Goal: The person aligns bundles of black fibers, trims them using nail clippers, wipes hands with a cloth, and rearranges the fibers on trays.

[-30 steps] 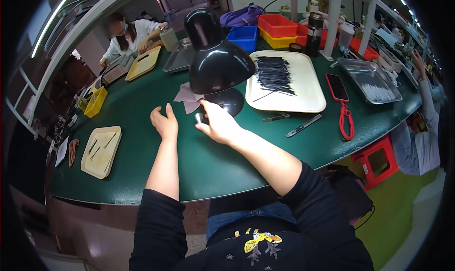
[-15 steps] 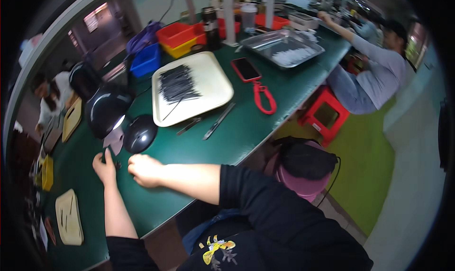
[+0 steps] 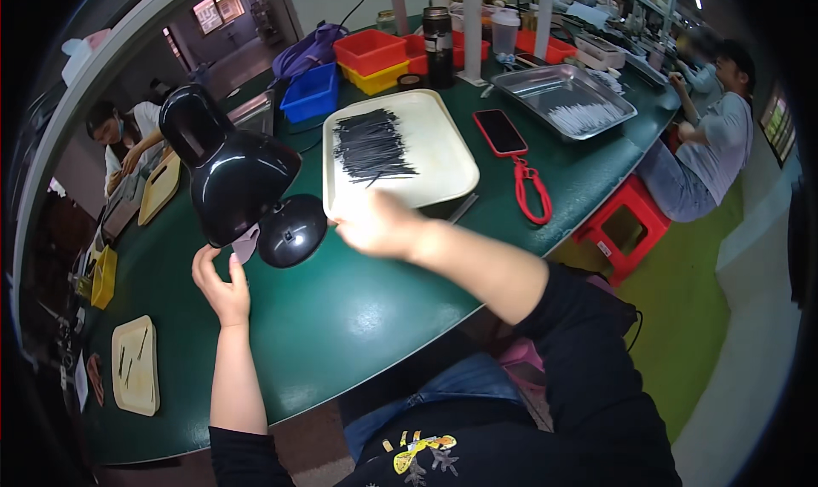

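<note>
My left hand point(image 3: 223, 287) is under the rim of a black desk lamp point(image 3: 234, 180), its thumb and fingers apart. Beside its thumb is a greyish-purple piece of cloth or paper point(image 3: 245, 245). My right hand point(image 3: 383, 224), somewhat blurred, is at the near edge of a cream tray point(image 3: 443, 163) with its fingers closed. Whatever it may hold is hidden. On the tray lies a heap of thin black sticks or tubes point(image 3: 373, 146). A slim metal tool point(image 3: 464, 207) shows partly beyond my right wrist. The lamp's round black base point(image 3: 292, 231) stands between my hands.
A phone point(image 3: 501, 132) with a red strap lies right of the tray. Behind are a metal tray point(image 3: 567, 95) of white pieces, red, yellow and blue bins point(image 3: 309, 92), and a black flask point(image 3: 438, 48). A smaller cream tray point(image 3: 135, 366) sits at left. Other people sit nearby.
My right hand has moved away from my left hand, right and up to the cream tray's near edge. My left hand stays by the lamp. The whole view has shifted.
</note>
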Demonstrator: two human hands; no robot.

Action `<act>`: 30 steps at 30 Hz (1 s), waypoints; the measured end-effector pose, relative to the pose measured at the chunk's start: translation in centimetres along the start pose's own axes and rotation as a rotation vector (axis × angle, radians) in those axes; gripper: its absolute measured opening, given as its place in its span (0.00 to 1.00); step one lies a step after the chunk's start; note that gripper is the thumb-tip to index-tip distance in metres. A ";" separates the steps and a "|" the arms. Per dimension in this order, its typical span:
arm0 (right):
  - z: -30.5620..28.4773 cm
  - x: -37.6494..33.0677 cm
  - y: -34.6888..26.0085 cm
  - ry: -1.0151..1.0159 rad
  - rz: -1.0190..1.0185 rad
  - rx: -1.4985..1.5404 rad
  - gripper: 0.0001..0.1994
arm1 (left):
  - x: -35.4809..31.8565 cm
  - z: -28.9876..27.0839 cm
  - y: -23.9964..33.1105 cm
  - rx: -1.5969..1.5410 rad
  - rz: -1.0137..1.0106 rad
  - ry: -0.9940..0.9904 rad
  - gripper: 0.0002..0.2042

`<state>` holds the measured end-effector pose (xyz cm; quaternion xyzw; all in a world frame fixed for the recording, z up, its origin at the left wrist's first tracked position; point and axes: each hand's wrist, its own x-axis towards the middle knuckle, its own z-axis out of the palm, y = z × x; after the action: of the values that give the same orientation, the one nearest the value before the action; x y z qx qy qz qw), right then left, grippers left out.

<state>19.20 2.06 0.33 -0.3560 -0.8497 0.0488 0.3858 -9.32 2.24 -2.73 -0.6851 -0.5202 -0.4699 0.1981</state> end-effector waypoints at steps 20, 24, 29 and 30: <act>-2.6 3.3 8.4 -0.156 0.118 -0.268 0.05 | 2.1 5.9 13.4 -0.941 -0.839 -0.763 0.22; -3.4 2.2 9.1 -0.079 0.056 -0.429 0.22 | 2.3 7.4 13.2 -1.238 -1.071 -0.805 0.22; -3.7 1.7 10.1 -0.475 0.265 -0.477 0.43 | 2.3 7.6 14.2 -1.337 -1.002 -0.779 0.19; -3.2 1.9 10.5 -0.442 0.328 -0.431 0.44 | 2.4 7.3 14.3 -1.316 -0.982 -0.769 0.19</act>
<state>26.54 10.48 0.01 -0.5419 -0.8350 0.0056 0.0954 6.77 3.67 -1.09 -0.4707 -0.4105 -0.4425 -0.6435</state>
